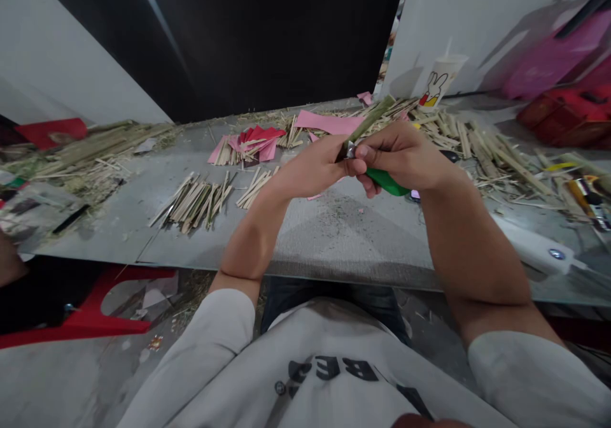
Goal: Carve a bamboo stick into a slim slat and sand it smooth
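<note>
From my remote seat, containers first: at the back right of the table point(353, 240) stands a white cup point(436, 84) with a rabbit print and a straw, its contents hidden from me. Right of it sit a pink bag point(556, 55) and a red bag point(568, 119); I can't tell what either holds.

Now to the middle. My left hand point(310, 165) has its fingers curled tight on the lower end of a greenish strip point(370, 121), which slants up and away past them. My right hand point(405, 154) is closed too, round a green handle point(390, 184) showing beneath the palm, its thumb against a metal piece point(351, 149) at the strip. Loose sticks point(198, 202) lie left of both hands, well apart from the fingers.
</note>
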Demonstrator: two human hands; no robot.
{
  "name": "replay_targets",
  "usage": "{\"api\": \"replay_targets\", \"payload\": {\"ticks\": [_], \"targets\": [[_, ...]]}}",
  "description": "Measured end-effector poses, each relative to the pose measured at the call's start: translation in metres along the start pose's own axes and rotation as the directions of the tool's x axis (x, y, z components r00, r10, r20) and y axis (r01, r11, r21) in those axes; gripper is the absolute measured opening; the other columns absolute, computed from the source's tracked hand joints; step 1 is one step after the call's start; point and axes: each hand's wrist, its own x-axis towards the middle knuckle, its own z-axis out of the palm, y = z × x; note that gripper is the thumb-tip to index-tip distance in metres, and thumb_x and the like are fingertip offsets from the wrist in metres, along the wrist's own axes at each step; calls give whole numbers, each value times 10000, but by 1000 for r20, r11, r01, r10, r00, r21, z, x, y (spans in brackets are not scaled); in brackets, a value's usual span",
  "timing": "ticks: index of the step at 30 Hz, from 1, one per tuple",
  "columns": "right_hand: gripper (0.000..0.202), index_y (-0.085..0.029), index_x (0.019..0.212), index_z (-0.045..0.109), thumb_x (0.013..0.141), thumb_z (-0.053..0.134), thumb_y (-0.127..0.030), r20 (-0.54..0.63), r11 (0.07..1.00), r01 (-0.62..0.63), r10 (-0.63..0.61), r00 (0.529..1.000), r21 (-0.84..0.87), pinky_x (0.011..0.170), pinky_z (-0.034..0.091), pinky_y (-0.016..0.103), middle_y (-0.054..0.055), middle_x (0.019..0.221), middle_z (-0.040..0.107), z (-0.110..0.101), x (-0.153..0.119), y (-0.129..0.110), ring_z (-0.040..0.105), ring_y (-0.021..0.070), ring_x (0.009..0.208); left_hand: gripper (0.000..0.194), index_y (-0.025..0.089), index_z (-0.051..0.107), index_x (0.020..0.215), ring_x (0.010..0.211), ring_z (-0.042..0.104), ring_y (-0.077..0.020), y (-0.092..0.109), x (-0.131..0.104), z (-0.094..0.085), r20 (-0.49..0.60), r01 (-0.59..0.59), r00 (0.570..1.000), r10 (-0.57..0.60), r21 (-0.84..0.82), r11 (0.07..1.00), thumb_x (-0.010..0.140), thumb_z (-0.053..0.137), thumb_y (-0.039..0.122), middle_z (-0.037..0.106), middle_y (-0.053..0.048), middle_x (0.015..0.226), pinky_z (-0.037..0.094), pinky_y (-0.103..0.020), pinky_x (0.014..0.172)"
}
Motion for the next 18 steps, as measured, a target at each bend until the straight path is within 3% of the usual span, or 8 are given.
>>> {"api": "replay_targets", "payload": {"ticks": [3, 6, 12, 18], "targets": [[607, -194, 757, 675, 1019, 821, -721, -24, 999, 22, -22, 999, -31, 430, 531, 238, 17, 604, 692, 1, 1, 0, 657, 134, 463, 710, 162, 749, 1092, 1048, 866, -281, 1, 1, -1, 21, -12, 1000, 13, -42, 999, 957, 714, 859, 871, -137, 944, 667, -411, 1017], [617, -198, 744, 677, 1021, 812, -733, -47, 998, 48, -50, 998, -46, 422, 529, 245, 14, 599, 687, 2, 2, 1, 666, 141, 460, 678, 175, 711, 1120, 998, 872, -281, 1, 1, -1, -10, 25, 1000, -25, -79, 997, 939, 775, 826, 862, -113, 927, 681, -422, 944], [606, -205, 711, 703, 1026, 821, -709, 67, 994, -97, 100, 993, -42, 437, 546, 255, 41, 591, 697, 4, 1, 0, 672, 152, 471, 629, 231, 610, 1141, 947, 888, -306, -3, -2, 3, 13, 92, 996, -91, -156, 983, 861, 937, 689, 859, -62, 947, 700, -438, 826], [595, -197, 724, 709, 993, 859, -707, 69, 986, -165, 165, 984, -8, 419, 541, 248, 41, 592, 692, 5, 1, -1, 657, 149, 452, 608, 250, 520, 1085, 929, 898, -316, -6, -5, 5, -5, 109, 994, -111, -146, 983, 892, 913, 671, 867, -75, 956, 718, -448, 827]]}}
